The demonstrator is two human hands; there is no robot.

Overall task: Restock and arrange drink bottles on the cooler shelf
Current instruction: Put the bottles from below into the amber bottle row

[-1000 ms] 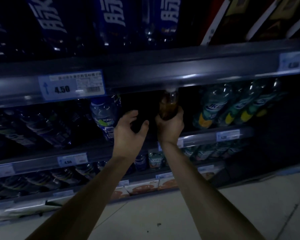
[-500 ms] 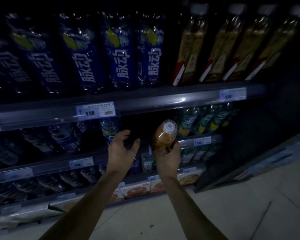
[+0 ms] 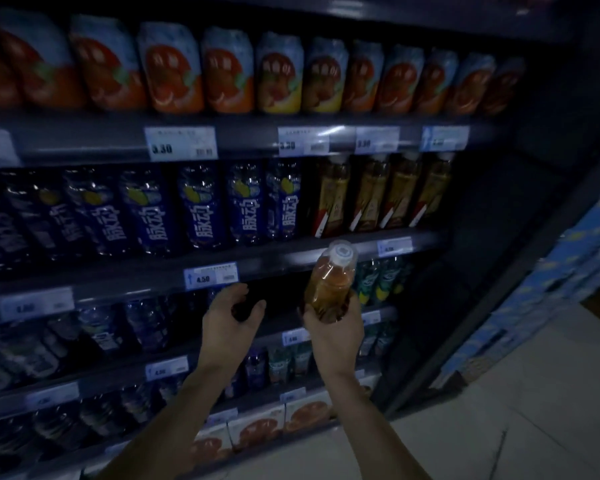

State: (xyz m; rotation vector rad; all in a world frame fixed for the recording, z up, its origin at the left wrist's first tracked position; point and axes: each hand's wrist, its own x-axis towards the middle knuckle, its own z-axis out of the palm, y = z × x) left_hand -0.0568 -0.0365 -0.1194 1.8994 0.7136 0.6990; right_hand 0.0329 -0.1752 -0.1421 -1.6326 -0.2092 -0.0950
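Raised since the earlier frames, the amber bottle now stands clear of the shelf edge, its white cap tilted toward the camera in front of the 4.50 price tag rail. Right hand wraps its fingers around the bottle's lower body. Left hand, just to the left and empty, has fingers loosely curled and spread before the dark shelf gap, apart from the bottle.
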